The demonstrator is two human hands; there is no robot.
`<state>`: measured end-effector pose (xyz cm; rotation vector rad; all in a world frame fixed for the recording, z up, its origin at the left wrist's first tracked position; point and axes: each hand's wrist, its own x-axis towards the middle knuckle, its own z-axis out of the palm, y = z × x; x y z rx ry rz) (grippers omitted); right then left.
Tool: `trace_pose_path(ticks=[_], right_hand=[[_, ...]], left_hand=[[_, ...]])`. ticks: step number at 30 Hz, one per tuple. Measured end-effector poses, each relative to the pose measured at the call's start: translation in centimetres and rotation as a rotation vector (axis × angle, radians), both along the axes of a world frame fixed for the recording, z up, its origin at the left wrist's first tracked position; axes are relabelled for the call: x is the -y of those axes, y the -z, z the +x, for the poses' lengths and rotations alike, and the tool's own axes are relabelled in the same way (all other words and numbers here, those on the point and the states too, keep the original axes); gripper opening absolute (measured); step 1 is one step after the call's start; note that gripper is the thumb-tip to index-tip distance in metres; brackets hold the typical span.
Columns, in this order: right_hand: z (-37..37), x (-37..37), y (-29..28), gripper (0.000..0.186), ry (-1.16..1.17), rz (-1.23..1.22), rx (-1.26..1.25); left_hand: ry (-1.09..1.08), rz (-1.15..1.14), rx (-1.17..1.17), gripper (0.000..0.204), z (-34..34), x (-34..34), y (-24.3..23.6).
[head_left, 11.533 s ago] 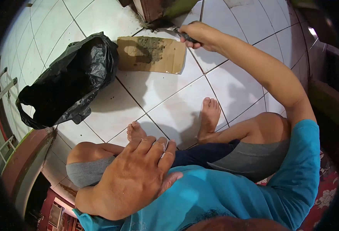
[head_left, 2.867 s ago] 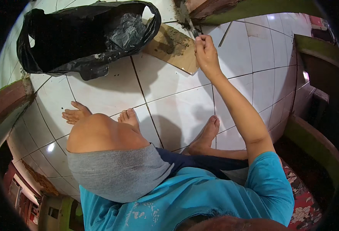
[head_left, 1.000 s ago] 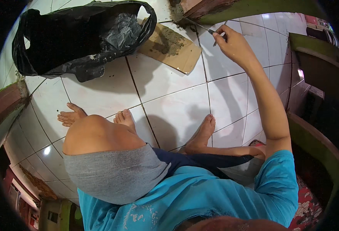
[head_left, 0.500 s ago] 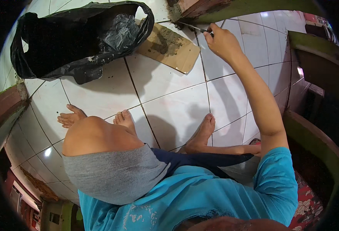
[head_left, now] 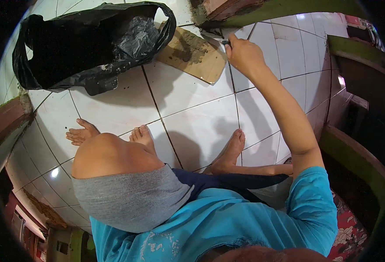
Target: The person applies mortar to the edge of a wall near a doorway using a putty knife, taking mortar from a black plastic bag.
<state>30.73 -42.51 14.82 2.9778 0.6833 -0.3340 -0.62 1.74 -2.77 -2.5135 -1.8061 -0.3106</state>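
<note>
My right hand [head_left: 246, 54] is closed round the dark handle of a putty knife [head_left: 213, 36] with a thin metal blade. Its blade points left, close to the upper end of a brown board [head_left: 214, 65]. A smear of wet grey mortar [head_left: 192, 48] lies on that board. Just past the blade is the rough, mortar-stained foot of a green and reddish frame [head_left: 200, 13]. My left hand [head_left: 81, 132] hangs beyond my bent knee, fingers stretched out and holding nothing. The knee hides its wrist.
A black plastic bag [head_left: 83, 48], wide open, stands at the upper left and overlaps the board's end. White floor tiles [head_left: 201, 118] with dark joints spread around my bare feet. Green-edged frames [head_left: 358, 54] rise at the right, and another frame [head_left: 10, 118] stands at the left.
My right hand has come slightly down and to the left with the putty knife. The blade has turned and moved off the frame's foot toward the board. My left hand stays put.
</note>
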Motion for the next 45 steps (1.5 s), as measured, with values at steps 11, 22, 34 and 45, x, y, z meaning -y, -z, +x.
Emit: trace_pose_path(ticks=[11, 22, 34, 45], right_hand=[[-3.8, -1.4, 0.4, 0.028, 0.093, -0.057, -0.050], [-5.1, -1.6, 5.7, 0.034, 0.368, 0.296, -0.198], [-2.7, -3.1, 0.0, 0.039, 0.395, 0.400, -0.290], [-2.0, -0.8, -1.0, 0.041, 0.364, 0.398, -0.160]], left_hand=[[0.001, -0.002, 0.019, 0.080, -0.4, -0.2, -0.4], [0.006, 0.019, -0.005, 0.080, -1.0, -1.2, 0.7], [0.098, 0.284, -0.475, 0.083, -6.3, -6.1, 5.8], [0.024, 0.172, -0.056, 0.081, -0.8, -1.2, 0.9]])
